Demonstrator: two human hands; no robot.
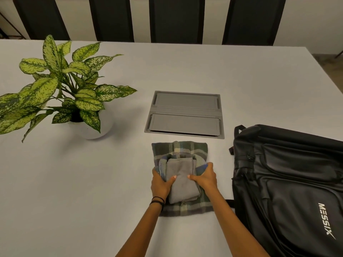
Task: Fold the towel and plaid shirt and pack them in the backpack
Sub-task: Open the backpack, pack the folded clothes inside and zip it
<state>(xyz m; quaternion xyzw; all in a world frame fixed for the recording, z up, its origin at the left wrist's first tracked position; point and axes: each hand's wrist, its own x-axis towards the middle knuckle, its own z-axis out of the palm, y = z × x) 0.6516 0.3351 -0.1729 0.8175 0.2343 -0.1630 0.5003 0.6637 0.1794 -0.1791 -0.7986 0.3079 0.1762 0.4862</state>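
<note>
A: What are the hands doing?

B: Both are closed on cloth. The left hand (161, 183) and right hand (203, 177) each grip a side of the plaid shirt (179, 148), curling its edges up around the folded grey towel (182, 179) lying on top, thumbs pressed onto the towel. There are dark bands on the left wrist (157, 201).

A: Where is the bundle?

B: On the pale table (83, 191), near the front edge, the shirt's far and near ends lying flat on the surface.

A: And the bag?

B: The black backpack (289, 182) lies flat just to the right, close to the shirt but not touching the hands. White lettering on it reads "MESSIX" (325, 220), running sideways.

A: Anything farther out?

B: A grey two-flap panel (184, 115) set into the table just beyond the shirt, and a potted plant (61, 84) with speckled leaves in a white pot well to the left. Dark chair backs (176, 19) stand past the far edge.
</note>
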